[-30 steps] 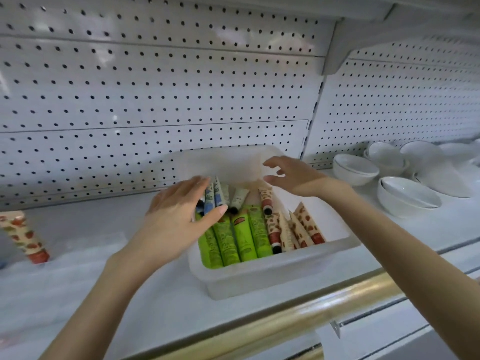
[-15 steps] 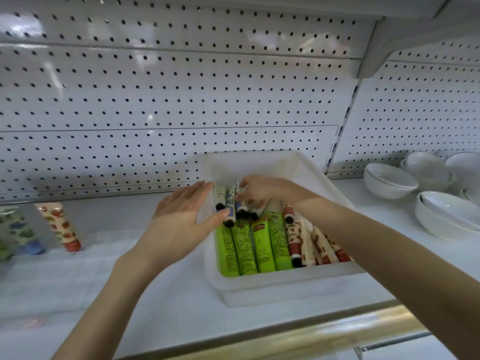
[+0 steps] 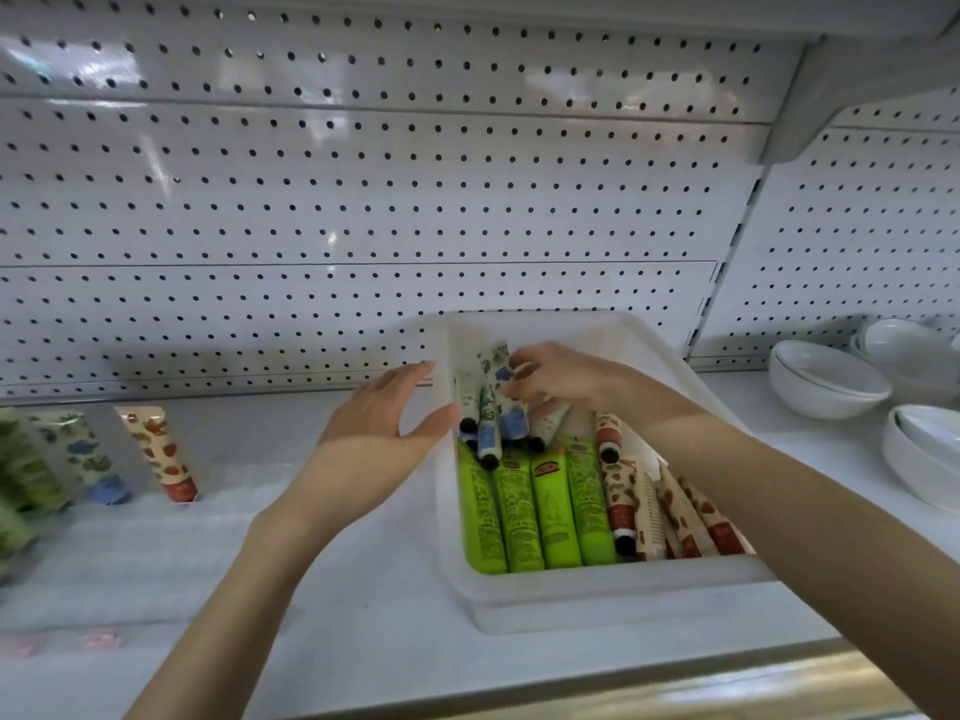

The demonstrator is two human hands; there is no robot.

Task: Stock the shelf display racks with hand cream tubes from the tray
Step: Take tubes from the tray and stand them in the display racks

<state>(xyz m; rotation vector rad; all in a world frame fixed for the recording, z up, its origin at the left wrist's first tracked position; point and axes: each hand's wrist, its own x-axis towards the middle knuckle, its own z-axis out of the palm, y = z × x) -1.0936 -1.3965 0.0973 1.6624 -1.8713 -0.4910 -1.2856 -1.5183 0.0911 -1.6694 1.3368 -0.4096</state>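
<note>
One white pegboard back panel (image 3: 363, 200) fills the upper view. Below it is one white shelf (image 3: 363, 589), edged at the front by one brass-coloured rail (image 3: 675, 688). One translucent white tray (image 3: 597, 595) sits on the shelf right of centre, its far end near the panel. To its right, apart from it, stand white bowls (image 3: 826, 381). At least three show, some stacked, and the edge of the view cuts off the rest.

Two bare hands are at the tray's far end, apart from each other. The left hand (image 3: 379, 423) is spread with straight fingers outside the tray's left wall, thumb at that wall, holding nothing. The right hand (image 3: 571, 379) reaches in from the right, its forearm crossing the tray's right rim and hiding part of it. Its curled fingers grip a bundle of blue-flowered tubes (image 3: 493, 402), dark caps pointing down; there are three or four, but I cannot tell exactly.

Four lime-green tubes (image 3: 550, 511) lie side by side in the tray, with dark print along them. Right of them lie about five overlapping cream tubes with red fruit print (image 3: 623, 496).

On the shelf's left, well apart from the tray, tubes stand cap-down. There is one standing red-print tube (image 3: 158, 454) and one standing blue-flowered tube (image 3: 78, 454) beside it. The blurred green tubes (image 3: 21, 475) at the edge are too smeared to count.
</note>
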